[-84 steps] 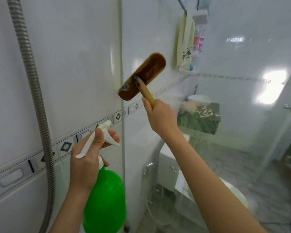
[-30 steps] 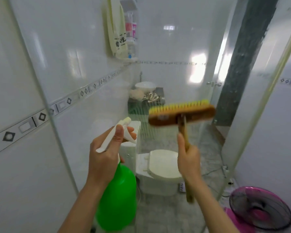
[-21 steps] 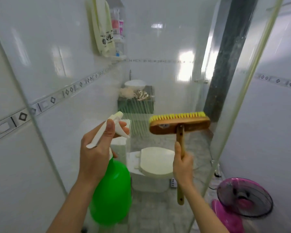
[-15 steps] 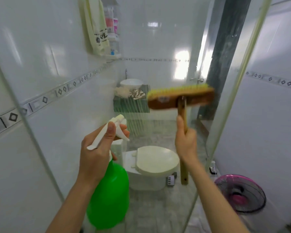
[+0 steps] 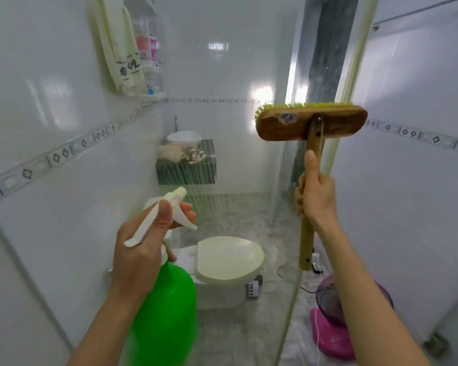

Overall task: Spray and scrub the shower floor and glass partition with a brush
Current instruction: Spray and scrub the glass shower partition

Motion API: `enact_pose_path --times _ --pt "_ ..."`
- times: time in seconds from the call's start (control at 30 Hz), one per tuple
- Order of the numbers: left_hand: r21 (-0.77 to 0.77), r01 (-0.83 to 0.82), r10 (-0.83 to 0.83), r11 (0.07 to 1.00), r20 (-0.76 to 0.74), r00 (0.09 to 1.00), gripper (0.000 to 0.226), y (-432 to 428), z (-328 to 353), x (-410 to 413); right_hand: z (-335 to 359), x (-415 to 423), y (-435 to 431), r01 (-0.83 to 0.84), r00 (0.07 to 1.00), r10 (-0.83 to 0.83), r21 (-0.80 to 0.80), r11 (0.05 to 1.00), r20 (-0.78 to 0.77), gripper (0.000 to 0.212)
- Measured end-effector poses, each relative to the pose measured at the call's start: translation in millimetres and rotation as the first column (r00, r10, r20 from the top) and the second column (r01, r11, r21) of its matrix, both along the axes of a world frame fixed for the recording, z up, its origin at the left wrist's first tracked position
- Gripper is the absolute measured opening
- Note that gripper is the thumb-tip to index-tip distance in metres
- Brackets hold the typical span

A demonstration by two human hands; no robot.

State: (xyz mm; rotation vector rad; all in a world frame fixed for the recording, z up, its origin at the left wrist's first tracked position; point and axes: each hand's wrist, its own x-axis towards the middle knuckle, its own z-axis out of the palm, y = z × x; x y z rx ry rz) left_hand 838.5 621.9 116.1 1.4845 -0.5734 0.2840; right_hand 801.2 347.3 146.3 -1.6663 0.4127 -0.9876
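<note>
I'm scrubbing the glass partition (image 5: 222, 62): right hand (image 5: 315, 199) gripping the brush (image 5: 310, 122), left hand (image 5: 140, 249) gripping the spray bottle (image 5: 167, 313). Next, I reckon, I'm pressing the brush flat, stroking downward.

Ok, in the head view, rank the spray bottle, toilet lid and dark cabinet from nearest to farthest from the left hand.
1. green spray bottle: gripped by the left hand, its body hanging just below.
2. toilet lid: next, low and to the right of that hand.
3. dark cabinet: farthest, up ahead at the far end of the room.
</note>
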Motion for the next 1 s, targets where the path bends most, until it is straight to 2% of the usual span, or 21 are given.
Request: enact_pose_path --times 0.07,0.17,0.23,0.3,0.37,0.47,0.53,0.6,0.63,0.7,0.73,0.8,0.93,1.0 --pt "-0.013 0.011 -0.01 1.0 0.014 1.0 0.053 -4 3 1 -9 0 -3 0.0 1.0 0.001 -0.027 1.0 0.019 0.058" --pt "-0.029 0.014 -0.013 0.999 0.025 1.0 0.057 -6 5 4 -91 -10 5 0.016 0.999 -0.015 0.022 1.0 -0.043 0.065" --pt "-0.031 0.019 -0.018 0.999 0.019 1.0 0.057 -7 5 5 -114 -20 14 -0.001 0.996 0.002 0.013 1.0 -0.087 0.07" --pt "-0.039 0.026 -0.025 0.999 0.03 0.999 0.057 -7 6 7 -76 -13 7 -0.018 0.997 0.016 -0.029 0.999 -0.073 0.065" --pt "-0.032 0.024 -0.023 0.999 0.03 0.999 0.058 -8 7 9 -1 0 -4 0.048 0.999 -0.048 -0.082 0.995 -0.003 0.057" --pt "-0.022 0.021 -0.02 1.0 0.02 1.0 0.059 -8 8 11 100 11 -12 0.097 0.99 -0.094 -0.034 0.995 0.102 0.06" --pt "-0.02 0.02 -0.02 1.0 0.023 1.0 0.058 -7 9 11 97 13 -14 0.082 0.989 -0.076 -0.041 0.996 0.127 0.06" --pt "-0.021 0.016 -0.015 1.0 0.036 0.999 0.063 -5 10 10 34 15 -10 0.068 0.993 -0.061 -0.067 0.995 0.104 0.059" --pt "-0.02 0.011 -0.011 1.0 0.037 0.999 0.069 -4 10 10 -9 13 -3 0.053 0.994 -0.051 -0.028 0.998 0.092 0.06" --pt "-0.021 0.008 -0.007 1.0 0.033 0.999 0.075 -1 9 9 -83 5 19 0.02 1.0 -0.021 0.028 0.999 0.02 0.068" --pt "-0.025 0.013 -0.013 1.0 0.027 1.0 0.074 0 8 9 -98 2 27 0.005 1.0 -0.005 0.023 1.0 -0.004 0.073" --pt "-0.033 0.025 -0.025 0.999 0.002 1.0 0.071 2 6 10 -78 8 33 -0.034 0.999 0.034 -0.015 0.999 -0.001 0.078" --pt "-0.009 -0.007 0.007 1.0 -0.003 1.0 0.067 11 5 10 20 32 38 -0.081 0.987 0.096 -0.119 0.99 0.131 0.054" --pt "-0.003 -0.024 0.024 1.0 0.001 1.0 0.06 17 4 9 10 40 43 -0.089 0.978 0.113 -0.137 0.987 0.173 0.052"
